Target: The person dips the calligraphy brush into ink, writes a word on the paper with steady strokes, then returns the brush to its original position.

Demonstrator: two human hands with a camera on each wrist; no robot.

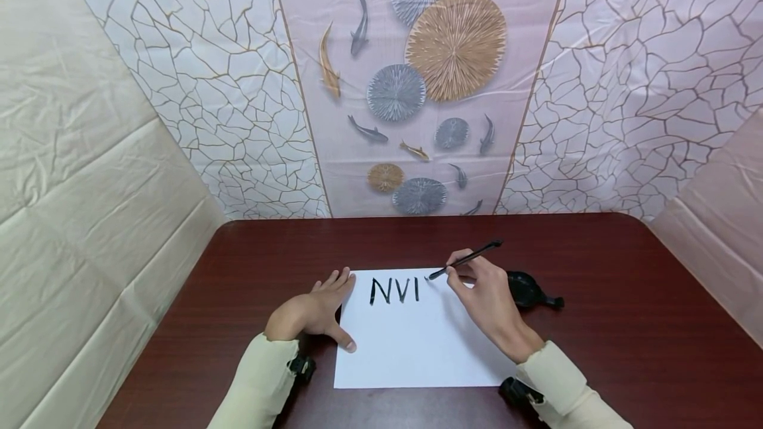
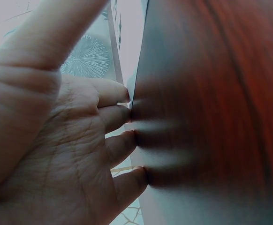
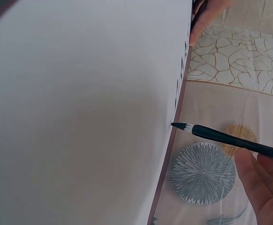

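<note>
A white sheet of paper (image 1: 411, 353) lies on the table, with the black letters NVI (image 1: 395, 290) near its top and a small mark right of them. My right hand (image 1: 491, 303) pinches a slim black writing brush (image 1: 471, 258) between thumb and fingers. In the right wrist view the brush (image 3: 230, 140) has a dark tip and white bristles behind it; the tip is at the paper, touching or just above. My left hand (image 1: 316, 312) rests spread at the sheet's left edge. The left wrist view shows its fingertips (image 2: 140, 176) against the tabletop.
A glossy black bottle-shaped thing (image 1: 526, 290) with a narrow neck lies just beyond my right hand, partly hidden by it. The dark red wooden table (image 1: 262, 250) ends at a patterned cloth wall (image 1: 387, 144). Pale cloth (image 1: 89, 151) hangs along both sides.
</note>
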